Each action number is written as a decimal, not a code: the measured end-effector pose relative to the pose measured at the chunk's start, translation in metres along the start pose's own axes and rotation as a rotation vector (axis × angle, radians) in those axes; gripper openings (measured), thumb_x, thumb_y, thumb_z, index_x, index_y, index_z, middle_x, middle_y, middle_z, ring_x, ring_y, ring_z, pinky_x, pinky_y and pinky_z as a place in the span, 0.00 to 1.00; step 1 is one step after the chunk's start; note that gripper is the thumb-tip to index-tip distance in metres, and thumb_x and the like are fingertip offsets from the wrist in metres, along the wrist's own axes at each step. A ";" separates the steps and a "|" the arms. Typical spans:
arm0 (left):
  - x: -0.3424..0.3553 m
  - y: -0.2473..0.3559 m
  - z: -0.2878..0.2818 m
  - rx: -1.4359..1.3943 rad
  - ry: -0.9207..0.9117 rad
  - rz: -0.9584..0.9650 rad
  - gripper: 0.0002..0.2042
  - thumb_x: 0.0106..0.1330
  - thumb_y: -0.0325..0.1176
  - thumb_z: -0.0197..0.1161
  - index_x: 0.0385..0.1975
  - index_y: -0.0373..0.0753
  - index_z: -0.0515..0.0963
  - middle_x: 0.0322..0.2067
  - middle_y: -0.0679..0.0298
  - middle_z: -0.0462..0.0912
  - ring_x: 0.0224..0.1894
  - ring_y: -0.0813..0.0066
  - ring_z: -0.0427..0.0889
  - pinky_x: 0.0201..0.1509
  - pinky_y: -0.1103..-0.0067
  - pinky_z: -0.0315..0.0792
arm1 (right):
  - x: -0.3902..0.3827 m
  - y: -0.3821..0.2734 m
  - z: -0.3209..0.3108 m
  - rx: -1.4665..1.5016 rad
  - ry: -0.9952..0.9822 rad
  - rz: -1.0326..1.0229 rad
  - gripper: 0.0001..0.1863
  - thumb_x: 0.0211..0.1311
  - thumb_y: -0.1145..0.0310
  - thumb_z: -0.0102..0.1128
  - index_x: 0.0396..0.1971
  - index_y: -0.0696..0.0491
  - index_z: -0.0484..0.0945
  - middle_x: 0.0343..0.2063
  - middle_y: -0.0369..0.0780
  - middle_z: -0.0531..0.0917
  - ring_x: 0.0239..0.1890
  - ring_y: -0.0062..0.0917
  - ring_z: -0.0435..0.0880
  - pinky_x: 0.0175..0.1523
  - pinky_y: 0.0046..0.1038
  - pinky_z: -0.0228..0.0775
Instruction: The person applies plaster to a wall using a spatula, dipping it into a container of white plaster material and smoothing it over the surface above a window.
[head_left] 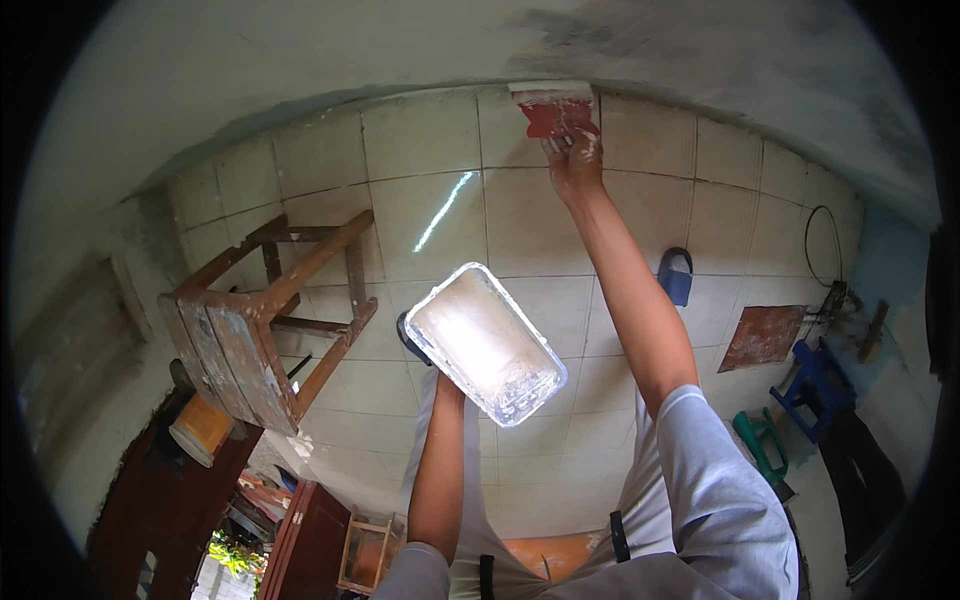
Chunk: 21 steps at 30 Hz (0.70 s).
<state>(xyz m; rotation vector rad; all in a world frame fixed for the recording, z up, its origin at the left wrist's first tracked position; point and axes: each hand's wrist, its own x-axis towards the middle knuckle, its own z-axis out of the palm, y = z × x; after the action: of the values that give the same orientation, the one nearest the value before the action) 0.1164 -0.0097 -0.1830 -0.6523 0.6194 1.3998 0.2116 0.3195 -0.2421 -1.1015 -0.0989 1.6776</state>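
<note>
My right hand (575, 163) grips a red putty scraper (546, 118) with a pale, smeared edge, held at the bottom of the wall (400, 45) in the upper middle. Putty marks show on my fingers. Near the centre, my left hand (449, 385) supports a shallow white tray (445, 291) coated with pale residue; its fingers are hidden underneath, and the bright interior makes the contents hard to tell.
An old wooden stool (232, 360) lies tipped on the left, near a yellow bucket (200, 430). A blue sandal (676, 280), brown board (758, 338), wire hoop (810, 250), blue plastic stool (815, 385) and green object (763, 445) are at right. An open doorway (232, 555) shows lower left.
</note>
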 end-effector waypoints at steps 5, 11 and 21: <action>0.013 0.002 -0.009 -0.007 -0.009 0.000 0.36 0.68 0.65 0.44 0.65 0.41 0.63 0.54 0.58 0.74 0.56 0.59 0.74 0.59 0.63 0.74 | 0.094 0.054 -0.013 -0.068 0.172 0.160 0.17 0.70 0.77 0.48 0.57 0.54 0.66 0.53 0.42 0.72 0.58 0.38 0.73 0.68 0.41 0.68; 0.014 0.016 -0.021 0.010 0.011 0.019 0.36 0.68 0.64 0.45 0.65 0.40 0.64 0.53 0.58 0.74 0.56 0.59 0.74 0.59 0.62 0.74 | 0.147 0.075 0.006 0.002 0.182 0.176 0.13 0.74 0.73 0.46 0.55 0.54 0.66 0.53 0.44 0.72 0.57 0.37 0.75 0.58 0.33 0.73; 0.011 0.009 -0.001 -0.024 -0.004 0.005 0.35 0.68 0.63 0.46 0.65 0.40 0.64 0.53 0.58 0.74 0.56 0.58 0.74 0.58 0.62 0.74 | 0.061 -0.041 0.076 0.028 0.005 0.238 0.11 0.72 0.76 0.45 0.51 0.59 0.65 0.53 0.51 0.72 0.54 0.43 0.75 0.50 0.40 0.78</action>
<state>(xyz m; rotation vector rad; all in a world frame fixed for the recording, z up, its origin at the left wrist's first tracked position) 0.1080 -0.0029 -0.1922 -0.6671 0.6026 1.4146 0.1883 0.4188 -0.2130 -1.1307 0.0618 1.8813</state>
